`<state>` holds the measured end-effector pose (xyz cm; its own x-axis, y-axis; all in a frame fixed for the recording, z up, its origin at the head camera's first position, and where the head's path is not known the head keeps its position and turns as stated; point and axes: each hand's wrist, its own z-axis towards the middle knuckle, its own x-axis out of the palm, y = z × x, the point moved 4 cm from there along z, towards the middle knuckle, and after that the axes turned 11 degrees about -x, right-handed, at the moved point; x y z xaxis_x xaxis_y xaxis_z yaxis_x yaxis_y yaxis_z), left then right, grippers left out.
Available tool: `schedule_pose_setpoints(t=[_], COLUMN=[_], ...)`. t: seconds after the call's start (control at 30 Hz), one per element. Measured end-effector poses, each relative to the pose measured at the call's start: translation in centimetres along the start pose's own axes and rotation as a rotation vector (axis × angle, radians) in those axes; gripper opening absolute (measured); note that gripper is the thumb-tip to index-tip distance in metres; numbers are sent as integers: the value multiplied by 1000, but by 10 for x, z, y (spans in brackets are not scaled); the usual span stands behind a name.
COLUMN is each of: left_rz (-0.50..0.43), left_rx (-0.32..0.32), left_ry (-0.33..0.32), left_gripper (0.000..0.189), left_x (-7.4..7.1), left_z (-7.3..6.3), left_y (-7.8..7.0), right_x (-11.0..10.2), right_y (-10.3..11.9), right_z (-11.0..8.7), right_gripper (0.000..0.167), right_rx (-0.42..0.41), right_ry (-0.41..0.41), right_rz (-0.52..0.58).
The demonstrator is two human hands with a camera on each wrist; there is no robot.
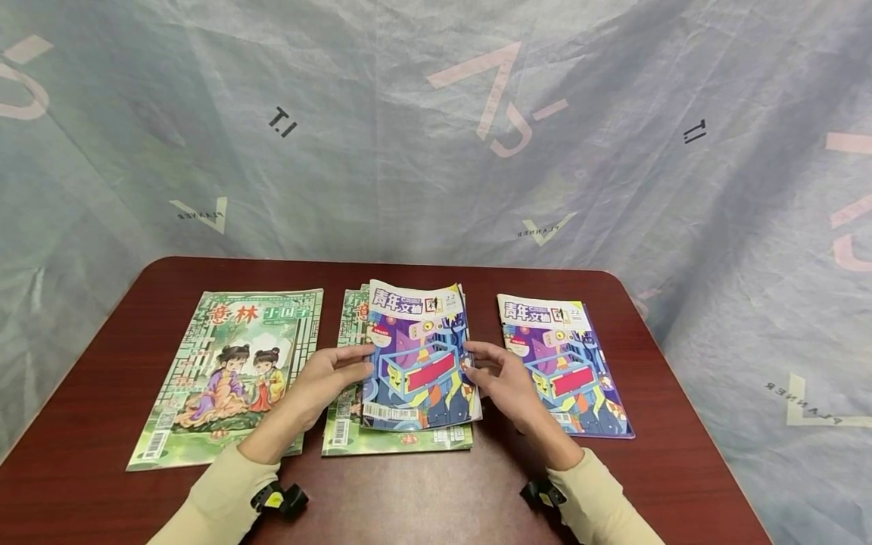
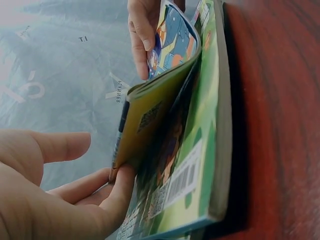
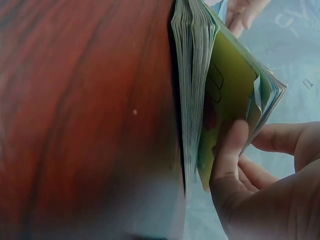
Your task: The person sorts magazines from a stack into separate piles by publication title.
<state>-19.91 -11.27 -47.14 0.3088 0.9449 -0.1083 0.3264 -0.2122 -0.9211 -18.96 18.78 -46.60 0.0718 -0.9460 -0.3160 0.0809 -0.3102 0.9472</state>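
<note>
Both hands are at a purple-and-blue magazine (image 1: 417,393) tilted over a green magazine (image 1: 388,442) in the middle of the table. My left hand (image 1: 323,382) holds its spine side; in the left wrist view one digit is under the back cover (image 2: 145,120) and another stands straight, apart from it. On the opposite edge, my right hand (image 1: 509,384) grips the pages, with digits on both sides in the right wrist view. The held magazine bows, with a gap between it and the green one. Most of the green cover is hidden beneath it.
Another green magazine (image 1: 232,393) lies flat at the left. At the right lies a purple magazine (image 1: 568,378) with the same cover as the held one. The dark red table (image 1: 402,499) ends in front of a grey printed curtain (image 1: 381,151).
</note>
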Motion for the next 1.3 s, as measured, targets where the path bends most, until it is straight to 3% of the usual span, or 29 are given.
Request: schedule_pose_setpoints(t=[0.6, 0.87, 1.3], left_rz=[-73, -59, -68], left_rx=[43, 26, 99], left_ry=[-103, -179, -215], left_gripper=[43, 41, 40], left_x=[10, 15, 38], left_z=[-4, -11, -13], left_y=[-3, -8, -7], right_x=[-30, -35, -58], right_y=[9, 7, 8], right_z=[6, 11, 15], right_gripper=[32, 32, 49], right_rx=[-73, -83, -63], right_ry=[5, 83, 240], right_rz=[-25, 21, -57])
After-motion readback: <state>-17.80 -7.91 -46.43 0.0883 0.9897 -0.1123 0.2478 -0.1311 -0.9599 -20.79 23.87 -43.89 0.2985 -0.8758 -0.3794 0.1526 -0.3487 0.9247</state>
